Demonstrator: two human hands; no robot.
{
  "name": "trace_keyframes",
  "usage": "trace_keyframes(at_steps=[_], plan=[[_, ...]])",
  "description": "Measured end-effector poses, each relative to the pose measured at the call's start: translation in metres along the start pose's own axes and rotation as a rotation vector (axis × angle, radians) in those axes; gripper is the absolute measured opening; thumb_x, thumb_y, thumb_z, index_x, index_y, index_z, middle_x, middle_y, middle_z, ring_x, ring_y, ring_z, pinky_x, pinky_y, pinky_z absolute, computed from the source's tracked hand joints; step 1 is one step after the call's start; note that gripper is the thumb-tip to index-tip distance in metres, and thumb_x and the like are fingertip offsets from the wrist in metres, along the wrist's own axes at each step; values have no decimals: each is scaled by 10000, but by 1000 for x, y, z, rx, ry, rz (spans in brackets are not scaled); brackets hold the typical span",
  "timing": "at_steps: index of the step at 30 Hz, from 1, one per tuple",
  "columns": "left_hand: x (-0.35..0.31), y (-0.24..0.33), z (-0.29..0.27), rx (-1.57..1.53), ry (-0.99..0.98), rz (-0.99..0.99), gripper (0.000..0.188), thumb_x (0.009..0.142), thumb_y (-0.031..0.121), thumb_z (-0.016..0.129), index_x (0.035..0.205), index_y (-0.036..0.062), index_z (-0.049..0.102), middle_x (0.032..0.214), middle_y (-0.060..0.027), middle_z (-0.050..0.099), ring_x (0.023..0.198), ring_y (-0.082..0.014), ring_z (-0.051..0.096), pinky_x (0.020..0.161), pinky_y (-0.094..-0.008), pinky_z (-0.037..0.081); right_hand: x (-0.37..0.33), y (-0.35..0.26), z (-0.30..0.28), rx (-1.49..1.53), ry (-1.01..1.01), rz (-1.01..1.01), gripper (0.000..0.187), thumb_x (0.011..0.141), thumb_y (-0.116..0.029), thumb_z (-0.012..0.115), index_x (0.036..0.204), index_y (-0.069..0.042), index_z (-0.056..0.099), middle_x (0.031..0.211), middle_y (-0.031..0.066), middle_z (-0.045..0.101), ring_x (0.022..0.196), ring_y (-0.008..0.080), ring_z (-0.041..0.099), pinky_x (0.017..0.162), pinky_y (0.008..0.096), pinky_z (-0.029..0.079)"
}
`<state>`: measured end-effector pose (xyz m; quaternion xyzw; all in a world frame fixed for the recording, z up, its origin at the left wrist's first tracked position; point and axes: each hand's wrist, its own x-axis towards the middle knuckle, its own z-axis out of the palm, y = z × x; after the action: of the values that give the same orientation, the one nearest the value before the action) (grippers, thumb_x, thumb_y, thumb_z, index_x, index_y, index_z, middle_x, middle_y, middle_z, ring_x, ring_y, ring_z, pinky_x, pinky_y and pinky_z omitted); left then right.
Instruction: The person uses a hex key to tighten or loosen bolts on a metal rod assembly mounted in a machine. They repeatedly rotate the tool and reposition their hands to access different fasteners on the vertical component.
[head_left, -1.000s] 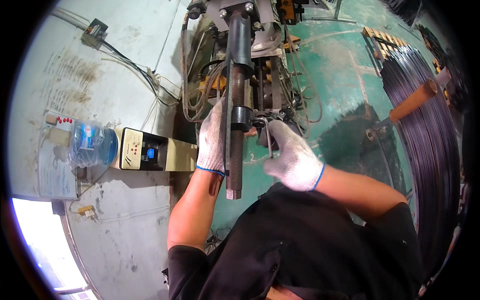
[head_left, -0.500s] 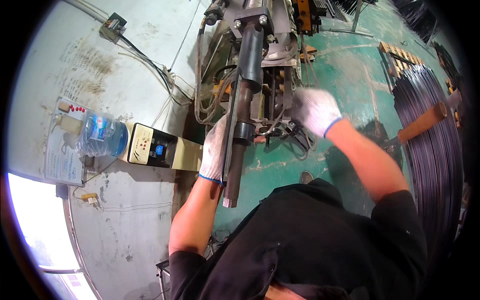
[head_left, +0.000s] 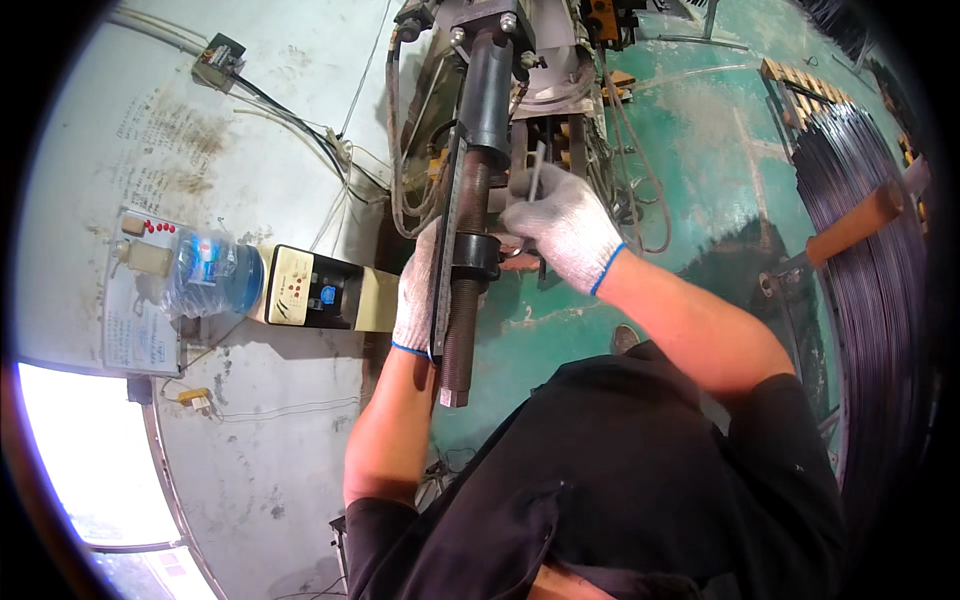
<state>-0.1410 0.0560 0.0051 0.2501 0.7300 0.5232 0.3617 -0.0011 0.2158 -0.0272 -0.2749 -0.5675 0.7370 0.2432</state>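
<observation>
Green floor (head_left: 700, 130), wire coil (head_left: 880, 300), wooden pallet (head_left: 800, 90)

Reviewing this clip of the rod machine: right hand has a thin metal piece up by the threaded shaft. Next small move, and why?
Probably ease the thin metal piece down beside the threaded shaft. The right hand pinches it upright close to the black collar, while the left hand steadies the machine from the other side.

Metalworking shop floor. Indicated by green painted concrete floor (head_left: 700, 130), heavy machine with threaded rod (head_left: 462, 320) and hoses, large coil of steel wire (head_left: 880, 300) on wooden pallet (head_left: 800, 85), water dispenser (head_left: 300, 290) by wall.
</observation>
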Motion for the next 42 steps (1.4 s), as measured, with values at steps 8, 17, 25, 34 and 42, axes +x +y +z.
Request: trace_keyframes(at_steps=[8,17,25,34,42], plan=[[-2,16,10,574,84,222,427,1039,358,797,1366,89,740,1024,-86,811,940,-200,769,820,-372,582,2,-60,4,-685,-284,-538,187,912,-75,683,1097,-61,658,969,234,737,969,500,727,835,564,581],[1,-7,6,370,44,246,323,1108,371,655,1243,104,779,994,-31,820,889,-151,756,814,-320,575,-7,-83,-8,-592,-424,-399,200,1069,-191,687,1173,-22,658,943,221,738,898,454,751,812,539,588],[-10,31,18,684,65,199,352,1049,344,744,1297,94,756,1049,-70,846,960,-204,799,878,-348,597,7,-81,18,-621,-137,-550,235,956,-50,698,1192,-52,689,906,125,709,698,240,728,682,385,605],[28,-52,-22,-42,-29,265,434,1192,389,579,1366,22,734,1219,-62,765,1051,-141,732,934,-338,616,-87,-52,23,-1069,-289,-1214,211,860,-209,732,1036,-94,711,1023,58,661,1013,320,671,980,481,575],[1,-3,-10,202,64,190,413,1181,392,579,1349,44,723,1082,-38,747,938,-144,730,826,-308,595,-113,15,12,-184,-280,-861,340,911,-327,921,1034,-56,757,1159,130,725,1152,374,698,974,471,591]])
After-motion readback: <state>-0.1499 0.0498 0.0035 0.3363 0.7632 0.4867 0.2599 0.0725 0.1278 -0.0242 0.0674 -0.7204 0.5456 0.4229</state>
